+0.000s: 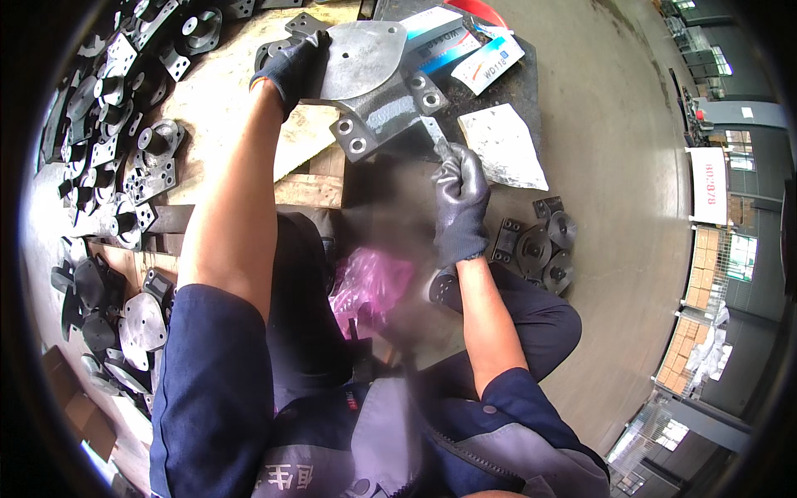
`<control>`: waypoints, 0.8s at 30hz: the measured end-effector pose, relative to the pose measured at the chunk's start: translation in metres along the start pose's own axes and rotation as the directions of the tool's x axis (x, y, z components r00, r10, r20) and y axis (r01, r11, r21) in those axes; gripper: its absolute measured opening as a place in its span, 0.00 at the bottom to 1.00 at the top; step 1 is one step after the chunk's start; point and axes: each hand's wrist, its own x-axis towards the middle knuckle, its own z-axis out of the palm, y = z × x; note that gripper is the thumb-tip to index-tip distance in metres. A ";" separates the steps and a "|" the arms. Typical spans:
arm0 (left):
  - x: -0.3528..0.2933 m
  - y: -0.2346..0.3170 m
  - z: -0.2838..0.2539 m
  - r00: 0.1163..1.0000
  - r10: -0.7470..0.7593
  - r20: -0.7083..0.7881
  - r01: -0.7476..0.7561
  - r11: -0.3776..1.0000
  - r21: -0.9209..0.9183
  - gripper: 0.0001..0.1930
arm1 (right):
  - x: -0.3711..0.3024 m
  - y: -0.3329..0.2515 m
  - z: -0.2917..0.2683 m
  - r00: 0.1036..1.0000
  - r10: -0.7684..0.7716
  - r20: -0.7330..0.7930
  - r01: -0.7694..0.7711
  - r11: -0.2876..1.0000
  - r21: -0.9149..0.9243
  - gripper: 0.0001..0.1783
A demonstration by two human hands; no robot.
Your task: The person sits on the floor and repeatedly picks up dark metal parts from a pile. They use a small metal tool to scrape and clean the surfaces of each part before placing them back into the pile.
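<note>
A dark grey cast metal bracket [365, 66] with a rounded flat plate and bolt-hole feet is held up at the top middle. My left hand [297, 75], in a black glove, is closed around its left edge, with some fingers hidden behind it. A pale, glossy smear [393, 114] lies on the bracket's lower arm. My right hand [462, 195], gloved too, is closed on a small flat scraper [433, 137]. The scraper's blade points up and reaches the bracket's edge beside the smear; whether it touches cannot be told.
White-and-blue boxes [488, 65] and a stained white sheet [502, 148] lie on a dark surface at right. Many similar metal parts [154, 149] crowd the left. More parts [535, 247] sit on the floor beside my knee. Pink plastic film [372, 286] lies between my legs.
</note>
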 end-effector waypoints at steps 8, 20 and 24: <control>0.010 -0.012 0.007 0.988 -0.071 0.138 0.075 0.997 -0.026 0.32 | 0.002 -0.007 0.002 0.992 -0.124 -0.021 0.119 0.980 -0.158 0.13; -0.009 0.030 -0.002 0.946 -0.278 0.166 0.322 0.761 -0.562 0.32 | -0.034 0.013 -0.091 0.787 0.583 -0.202 -0.529 0.806 0.266 0.07; -0.009 0.049 0.008 0.943 -0.272 0.190 0.327 0.660 -0.677 0.28 | -0.022 0.134 -0.200 0.774 0.500 -0.389 -0.296 0.828 0.476 0.07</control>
